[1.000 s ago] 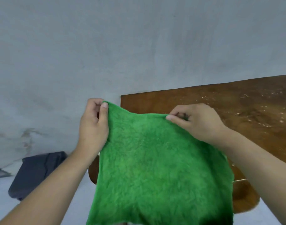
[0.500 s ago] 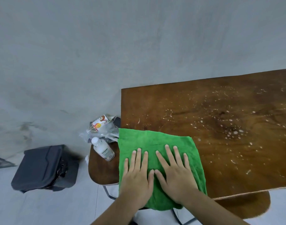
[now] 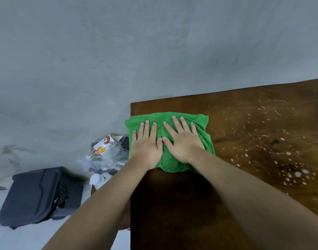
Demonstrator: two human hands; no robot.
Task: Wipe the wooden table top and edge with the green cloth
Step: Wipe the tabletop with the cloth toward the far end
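Observation:
The green cloth (image 3: 170, 164) lies spread on the far left corner of the dark wooden table (image 3: 259, 123), its left side hanging slightly over the table's left edge. My left hand (image 3: 145, 147) and my right hand (image 3: 183, 143) lie flat on it side by side, palms down, fingers spread and pointing away from me. Neither hand grips the cloth. The wood near me looks dark and wet. White specks and streaks cover the table to the right of the cloth.
Left of the table, lower down, a clear plastic bag (image 3: 104, 152) of packets and a white bottle (image 3: 98, 179) sit on a small wooden seat. A black bag (image 3: 37, 193) lies on the floor farther left. A grey wall stands behind the table.
A second ago I held the cloth up by its top corners. It was then laid at the table's near left edge, and both flat hands have pushed it away to the far left corner.

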